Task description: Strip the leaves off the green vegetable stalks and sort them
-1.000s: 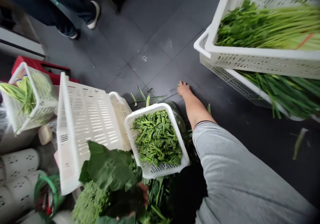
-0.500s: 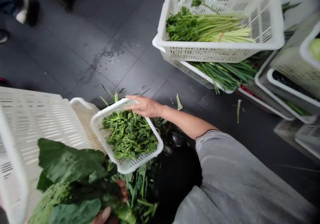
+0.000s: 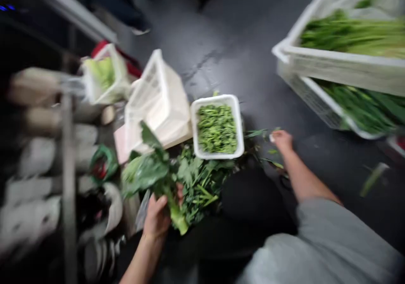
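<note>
My left hand [image 3: 158, 214] is wrapped round the stalk of a leafy broccoli [image 3: 152, 172], its pale head to the left and its thick cut stem pointing down to the right. On the right, my right hand [image 3: 282, 140] is low over the floor with its fingers pressed together; a small pale bit shows at the fingertips, too blurred to name. A white basket [image 3: 241, 125] holding small green florets [image 3: 217, 128] stands between my hands, touched by neither. Leafy trimmings [image 3: 196, 187] lie below it.
Stacked white baskets [image 3: 335, 71] of green vegetables stand at the right. An empty-looking white crate [image 3: 177, 102] is tilted left of the florets. A metal rail [image 3: 68, 170] runs down the left. A person's leg and shoe [image 3: 141, 26] show at the top.
My right hand has let go of the floret basket's rim and moved right, down towards the floor. The view has swung left, and the left hand with the broccoli shows more fully.
</note>
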The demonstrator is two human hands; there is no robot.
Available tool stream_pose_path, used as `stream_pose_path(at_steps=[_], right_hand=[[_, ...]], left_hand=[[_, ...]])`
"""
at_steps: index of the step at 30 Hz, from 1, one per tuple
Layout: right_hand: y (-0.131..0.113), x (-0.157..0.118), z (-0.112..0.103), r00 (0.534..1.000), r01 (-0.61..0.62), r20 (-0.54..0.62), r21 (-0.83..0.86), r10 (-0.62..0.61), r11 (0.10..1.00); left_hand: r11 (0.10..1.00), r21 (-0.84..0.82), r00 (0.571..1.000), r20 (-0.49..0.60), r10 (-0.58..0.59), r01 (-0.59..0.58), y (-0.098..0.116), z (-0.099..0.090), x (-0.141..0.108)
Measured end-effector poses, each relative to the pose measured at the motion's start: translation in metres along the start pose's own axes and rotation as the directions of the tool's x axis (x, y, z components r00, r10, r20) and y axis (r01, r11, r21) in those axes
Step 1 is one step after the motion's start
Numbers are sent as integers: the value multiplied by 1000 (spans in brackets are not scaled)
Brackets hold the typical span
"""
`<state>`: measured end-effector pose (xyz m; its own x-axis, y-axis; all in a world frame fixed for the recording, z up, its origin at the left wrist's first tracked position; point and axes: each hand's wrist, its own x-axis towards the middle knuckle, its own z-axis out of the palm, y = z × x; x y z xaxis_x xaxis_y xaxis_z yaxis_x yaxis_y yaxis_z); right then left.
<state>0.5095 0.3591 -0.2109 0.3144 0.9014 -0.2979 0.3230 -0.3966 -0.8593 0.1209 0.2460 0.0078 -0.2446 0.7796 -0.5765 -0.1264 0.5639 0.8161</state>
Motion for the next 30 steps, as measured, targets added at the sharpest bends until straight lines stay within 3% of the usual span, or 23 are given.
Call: stream_pose_path(at_steps=[1,3,5,6,7,8,10,11,12,13,16,19,21,23,26,30], right_hand=[[-18,0,-3,998,54,-11,50,-54,997],[-62,-6,-7,981,150,-148,142,-129,978],[-112,-31,-7,942,310,-194,192,-274,931],[-137,-50,-4,920,390,-123,177,-373,904],[-161,-72,0,880,464,37,139,-473,875],[-183,-96,8,807,533,249,83,-535,842],[-221,-143,33,605,641,608,11,-514,767],[-237,-166,50,513,673,713,11,-477,740],[-252,-187,68,459,679,767,23,-449,734],[-265,-207,88,434,664,792,41,-430,747],[-295,-258,145,413,567,827,94,-382,818],[-311,-291,190,462,564,796,77,-391,822],[-316,-302,212,512,575,763,37,-394,817],[-317,-308,228,540,634,725,-18,-426,773],[-307,-319,235,512,737,700,-61,-498,673],[-269,-344,209,380,778,782,17,-493,628]], left_hand=[[998,-67,999,31,22,-20,3,-6,-1],[976,-191,994,15,105,-100,8,-22,-2],[938,-304,986,-27,166,-167,10,-41,-4],[916,-354,981,-38,188,-189,9,-50,-7],[896,-397,979,-37,201,-199,7,-57,-11],[880,-429,977,-30,213,-205,4,-64,-15],[859,-467,971,-5,237,-212,-1,-72,-26],[852,-473,967,6,256,-223,-2,-75,-33],[847,-472,959,7,283,-246,-3,-78,-39],[840,-462,947,-3,321,-286,-4,-81,-45],[805,-388,885,-71,460,-450,-6,-90,-61],[760,-394,852,-150,502,-517,-12,-105,-67],[757,-458,883,-176,436,-465,-21,-113,-66],[778,-527,939,-154,308,-341,-31,-116,-61],[767,-629,992,-87,92,-127,-45,-116,-52],[640,-766,998,-37,57,-65,-48,-134,-46]])
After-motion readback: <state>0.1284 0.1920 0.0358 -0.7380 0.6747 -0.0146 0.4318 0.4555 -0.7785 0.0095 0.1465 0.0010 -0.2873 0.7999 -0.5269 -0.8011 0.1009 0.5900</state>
